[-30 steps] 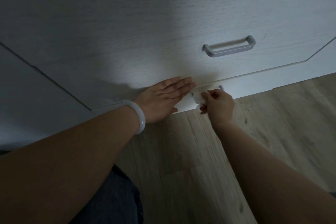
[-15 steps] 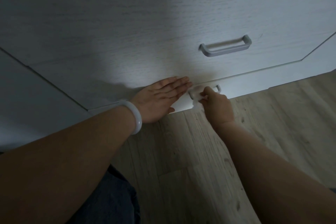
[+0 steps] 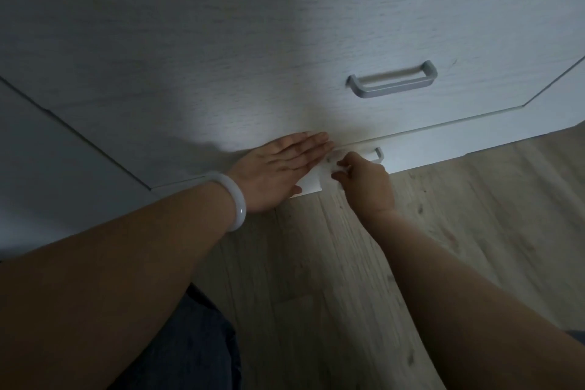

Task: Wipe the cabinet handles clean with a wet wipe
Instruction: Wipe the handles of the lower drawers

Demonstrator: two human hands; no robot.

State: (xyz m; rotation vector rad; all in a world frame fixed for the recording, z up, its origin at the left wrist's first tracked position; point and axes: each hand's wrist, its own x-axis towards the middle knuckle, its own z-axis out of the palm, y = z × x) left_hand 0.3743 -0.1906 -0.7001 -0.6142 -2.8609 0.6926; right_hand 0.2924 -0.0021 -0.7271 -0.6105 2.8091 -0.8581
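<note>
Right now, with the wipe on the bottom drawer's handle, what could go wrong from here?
The right hand pinches the wet wipe at the lower handle's left end only; its right end looks uncovered and may get skipped. The left hand presses flat on the drawer front; should it lift, rubbing might tug the drawer open. The upper handle is untouched and could be forgotten.

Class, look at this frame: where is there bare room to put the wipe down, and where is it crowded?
Free: the wooden floor right of the right hand, below the cabinet's bottom edge, and the strip between the two forearms. Crowded: the lower handle, where the right hand pinches the wet wipe and the left hand presses flat on the lower drawer front.
</note>
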